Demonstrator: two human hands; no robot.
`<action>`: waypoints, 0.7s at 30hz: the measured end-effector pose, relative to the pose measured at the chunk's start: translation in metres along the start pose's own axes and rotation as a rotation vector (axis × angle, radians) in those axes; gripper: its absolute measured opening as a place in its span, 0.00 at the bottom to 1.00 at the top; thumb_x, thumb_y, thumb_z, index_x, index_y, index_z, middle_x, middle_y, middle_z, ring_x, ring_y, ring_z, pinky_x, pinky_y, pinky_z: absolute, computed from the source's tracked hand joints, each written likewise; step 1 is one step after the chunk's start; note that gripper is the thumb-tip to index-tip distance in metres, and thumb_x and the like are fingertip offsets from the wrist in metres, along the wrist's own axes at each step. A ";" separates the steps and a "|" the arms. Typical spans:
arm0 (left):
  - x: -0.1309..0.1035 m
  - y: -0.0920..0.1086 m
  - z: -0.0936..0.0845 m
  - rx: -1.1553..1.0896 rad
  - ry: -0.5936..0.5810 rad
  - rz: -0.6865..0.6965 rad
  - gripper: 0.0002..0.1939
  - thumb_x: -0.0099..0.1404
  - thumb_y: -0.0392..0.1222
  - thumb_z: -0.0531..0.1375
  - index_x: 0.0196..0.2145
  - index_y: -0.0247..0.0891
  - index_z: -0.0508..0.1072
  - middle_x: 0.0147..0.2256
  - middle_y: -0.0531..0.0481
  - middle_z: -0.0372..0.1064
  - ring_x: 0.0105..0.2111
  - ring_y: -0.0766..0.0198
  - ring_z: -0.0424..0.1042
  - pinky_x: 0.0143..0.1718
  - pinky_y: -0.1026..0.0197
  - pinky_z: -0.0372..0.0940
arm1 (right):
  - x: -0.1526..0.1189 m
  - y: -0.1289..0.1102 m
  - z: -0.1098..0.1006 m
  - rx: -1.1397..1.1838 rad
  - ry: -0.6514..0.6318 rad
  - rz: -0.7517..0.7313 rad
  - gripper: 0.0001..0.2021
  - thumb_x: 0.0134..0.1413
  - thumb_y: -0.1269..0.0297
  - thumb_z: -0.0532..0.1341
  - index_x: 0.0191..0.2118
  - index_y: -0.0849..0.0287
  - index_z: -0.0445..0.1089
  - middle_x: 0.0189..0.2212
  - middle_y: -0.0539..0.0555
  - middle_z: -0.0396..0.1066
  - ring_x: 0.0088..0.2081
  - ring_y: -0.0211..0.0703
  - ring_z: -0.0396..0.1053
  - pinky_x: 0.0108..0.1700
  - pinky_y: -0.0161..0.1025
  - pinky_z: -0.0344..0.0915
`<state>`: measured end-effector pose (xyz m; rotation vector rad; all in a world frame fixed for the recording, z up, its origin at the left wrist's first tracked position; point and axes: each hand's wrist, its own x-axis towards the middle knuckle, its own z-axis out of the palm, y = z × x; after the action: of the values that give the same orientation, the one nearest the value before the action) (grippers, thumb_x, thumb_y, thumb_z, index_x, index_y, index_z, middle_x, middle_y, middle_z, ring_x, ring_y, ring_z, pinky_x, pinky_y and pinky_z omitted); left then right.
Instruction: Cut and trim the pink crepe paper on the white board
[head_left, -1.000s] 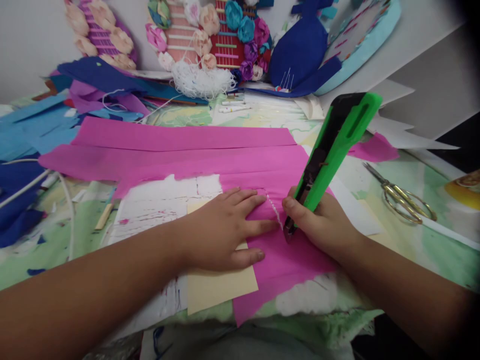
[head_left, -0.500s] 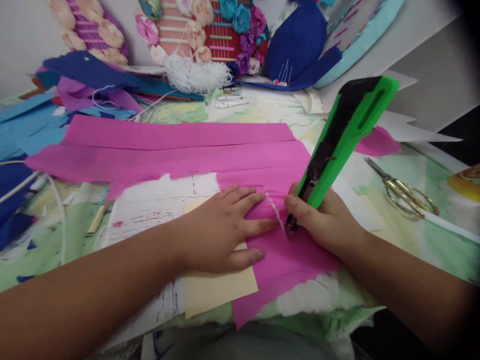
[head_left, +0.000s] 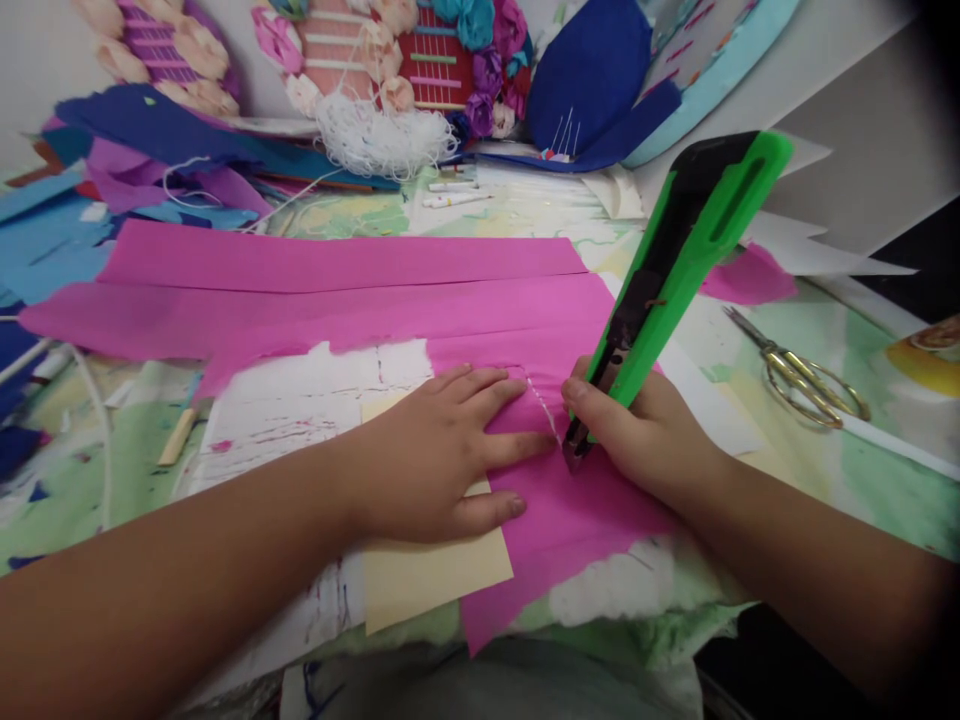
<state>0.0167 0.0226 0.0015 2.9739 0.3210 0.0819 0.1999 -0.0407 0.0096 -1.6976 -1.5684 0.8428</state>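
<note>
My left hand [head_left: 457, 455] lies flat with fingers spread, pressing on a yellow paper piece [head_left: 435, 580] and on the pink paper [head_left: 525, 318]. My right hand [head_left: 637, 425] is wrapped round a green and black utility knife [head_left: 667, 280], held tilted with its blade tip down on the pink paper. A pale slit [head_left: 541, 405] runs through the paper from near my left fingertips towards the blade. Under the pink paper, a white board [head_left: 292, 410] shows cut marks and pink stains.
Gold-handled scissors [head_left: 806, 380] lie at the right. Behind are tangled white string [head_left: 382, 135], white pens [head_left: 457, 198] and a blue disc [head_left: 592, 75] with pins. Blue and purple paper scraps [head_left: 172, 180] pile up at the left. A wooden stick [head_left: 178, 437] lies by the board.
The knife blade has shifted slightly left and up, near the lower end of the slit. My left hand keeps its place on the paper. The whole view has moved a little.
</note>
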 end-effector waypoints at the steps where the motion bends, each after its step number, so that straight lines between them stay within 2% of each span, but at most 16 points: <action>1: 0.000 0.000 0.000 0.001 0.001 0.004 0.24 0.61 0.53 0.50 0.54 0.46 0.59 0.57 0.39 0.46 0.56 0.42 0.47 0.52 0.40 0.45 | 0.000 0.000 0.000 0.001 0.001 -0.002 0.20 0.50 0.48 0.50 0.18 0.57 0.61 0.15 0.50 0.64 0.21 0.37 0.63 0.25 0.35 0.60; 9: 0.000 0.000 0.000 0.011 0.008 0.007 0.23 0.62 0.53 0.49 0.54 0.45 0.60 0.57 0.39 0.48 0.56 0.43 0.47 0.52 0.40 0.45 | -0.001 0.000 0.002 -0.111 0.022 -0.043 0.15 0.49 0.55 0.53 0.19 0.57 0.59 0.15 0.47 0.64 0.20 0.35 0.63 0.23 0.34 0.58; 14: 0.000 -0.001 -0.001 0.010 0.008 0.007 0.24 0.62 0.53 0.49 0.53 0.43 0.60 0.57 0.37 0.48 0.56 0.44 0.46 0.53 0.42 0.44 | -0.004 0.002 0.003 -0.229 0.028 -0.161 0.11 0.46 0.62 0.56 0.19 0.58 0.56 0.13 0.45 0.59 0.18 0.32 0.58 0.21 0.33 0.53; 18: -0.001 -0.001 0.000 -0.003 0.007 -0.003 0.22 0.62 0.53 0.50 0.50 0.42 0.64 0.56 0.37 0.49 0.56 0.43 0.48 0.53 0.41 0.44 | -0.004 0.003 0.003 -0.244 -0.016 -0.271 0.10 0.47 0.63 0.56 0.19 0.58 0.57 0.13 0.44 0.58 0.17 0.31 0.56 0.20 0.33 0.52; 21: -0.001 -0.002 0.000 -0.003 0.021 0.006 0.23 0.62 0.53 0.50 0.52 0.43 0.62 0.57 0.38 0.48 0.56 0.43 0.47 0.53 0.41 0.44 | -0.003 0.003 0.001 -0.179 -0.048 -0.234 0.12 0.49 0.61 0.55 0.19 0.57 0.58 0.14 0.45 0.60 0.18 0.33 0.59 0.21 0.33 0.55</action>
<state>0.0155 0.0240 0.0007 2.9729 0.3143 0.1147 0.2008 -0.0434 0.0071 -1.5837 -1.8802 0.6443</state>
